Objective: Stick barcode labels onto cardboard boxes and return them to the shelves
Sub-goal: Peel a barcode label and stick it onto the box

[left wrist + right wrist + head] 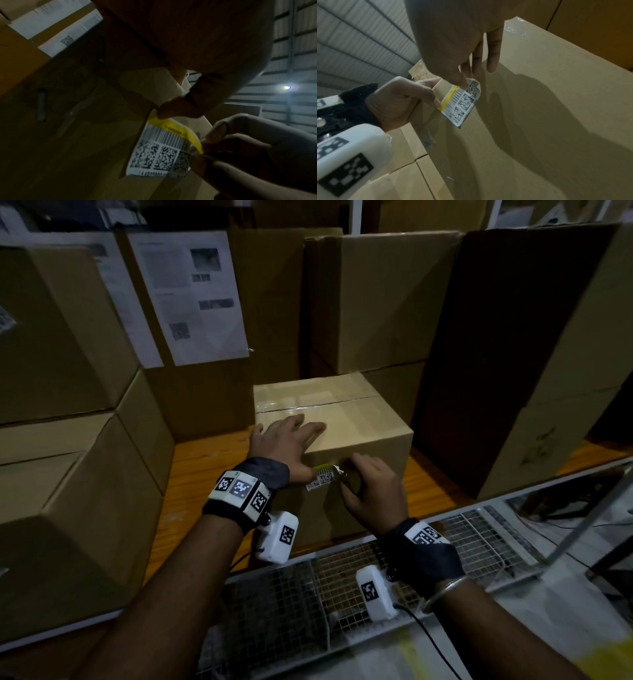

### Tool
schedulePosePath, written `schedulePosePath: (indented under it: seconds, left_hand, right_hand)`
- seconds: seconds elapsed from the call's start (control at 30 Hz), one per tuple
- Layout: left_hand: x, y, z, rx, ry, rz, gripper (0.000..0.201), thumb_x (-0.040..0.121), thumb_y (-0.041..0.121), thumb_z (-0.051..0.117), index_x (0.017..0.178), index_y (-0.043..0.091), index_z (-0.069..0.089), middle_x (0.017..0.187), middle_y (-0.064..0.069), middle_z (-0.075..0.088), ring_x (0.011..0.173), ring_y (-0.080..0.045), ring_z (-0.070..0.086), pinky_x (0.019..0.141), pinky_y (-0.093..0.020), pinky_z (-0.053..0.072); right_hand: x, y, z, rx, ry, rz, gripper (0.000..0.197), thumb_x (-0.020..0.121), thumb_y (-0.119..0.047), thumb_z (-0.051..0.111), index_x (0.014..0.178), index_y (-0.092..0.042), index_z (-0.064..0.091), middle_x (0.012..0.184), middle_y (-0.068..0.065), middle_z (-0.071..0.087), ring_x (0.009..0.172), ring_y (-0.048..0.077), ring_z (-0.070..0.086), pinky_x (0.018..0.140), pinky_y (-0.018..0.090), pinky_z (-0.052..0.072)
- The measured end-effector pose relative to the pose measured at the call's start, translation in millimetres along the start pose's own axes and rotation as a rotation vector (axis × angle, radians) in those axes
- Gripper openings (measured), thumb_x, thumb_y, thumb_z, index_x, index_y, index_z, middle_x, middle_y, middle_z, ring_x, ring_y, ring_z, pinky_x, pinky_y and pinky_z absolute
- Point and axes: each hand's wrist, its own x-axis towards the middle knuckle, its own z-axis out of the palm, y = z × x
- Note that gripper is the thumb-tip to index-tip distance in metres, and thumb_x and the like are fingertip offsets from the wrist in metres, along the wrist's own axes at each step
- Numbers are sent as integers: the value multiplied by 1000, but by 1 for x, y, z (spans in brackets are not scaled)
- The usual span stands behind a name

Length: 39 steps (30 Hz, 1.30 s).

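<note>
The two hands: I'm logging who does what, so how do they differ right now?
The left hand lies fingers spread over the box top, thumb on the label; the right hand pinches the label's other end, at the box's front. Both touch the label.

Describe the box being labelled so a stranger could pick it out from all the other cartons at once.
Start at the wooden shelf walled in by tall brown cartons. In the gap between them sits one small cardboard box, paler than the rest, clear tape along its top seam. It alone has the left hand on its top and a barcode label with a yellow band on its front upper edge, the right hand pinching the label's end.
</note>
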Motion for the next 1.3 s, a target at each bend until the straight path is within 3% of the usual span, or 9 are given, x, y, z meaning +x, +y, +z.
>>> schedulePosePath:
  seconds: [0.1,0.23,0.43,0.6,0.73,0.93,1.1,1.3]
  left_hand:
    - [1,-2,1,-14,-2,6,91,70,49,75,145,50,24,158,4,23,142,-24,27,116,-57,16]
    - [0,-4,-2,-37,-18,25,88,72,41,75,145,49,26,159,4,22,142,-24,28,116,-57,17]
    - [-2,-4,-6,-36,-29,34,87,73,34,74,146,46,28,159,4,22,143,-25,28,115,-58,18]
    - [-2,-4,-6,-26,-34,34,87,72,34,74,146,47,28,159,5,21,142,-25,29,115,-58,20]
    - [-2,-4,-4,-24,-34,30,88,73,36,74,146,47,27,159,5,21,142,-26,28,115,-58,19]
    - [-2,-5,-5,-50,-22,51,85,73,34,74,145,45,31,158,5,25,141,-25,30,114,-57,20]
    - [-4,-4,-4,-23,-10,63,85,71,41,74,144,45,31,158,4,26,141,-25,30,113,-56,23]
    - [-1,-4,-8,-131,-2,79,69,75,49,62,140,42,42,154,6,35,139,-22,35,112,-52,25]
  right_hand:
    - [3,0,1,19,-5,65,24,85,-18,71,106,-20,60,96,-2,66,86,14,60,67,33,54]
    - [4,-5,0,232,4,84,21,88,-11,69,108,-14,62,97,-1,68,85,11,64,69,34,58]
    - [5,-11,-5,359,30,169,33,82,-9,79,109,-17,63,99,-7,68,89,4,66,73,17,57]
    - [7,-10,-6,459,8,311,32,81,-11,81,106,-23,64,97,-12,69,88,1,68,72,24,61]
    - [7,-9,-3,554,11,428,28,80,-6,82,96,-23,66,89,-9,70,83,2,69,72,31,63]
    - [3,-13,-1,578,3,374,25,86,-8,77,100,-27,67,98,-12,69,89,-1,66,71,19,57]
    - [3,-12,-1,684,-6,420,29,85,-4,76,94,-29,64,95,-3,69,89,15,69,75,45,62]
    - [5,-6,-12,674,56,399,32,87,-3,73,97,-31,62,95,-6,71,92,11,70,76,49,61]
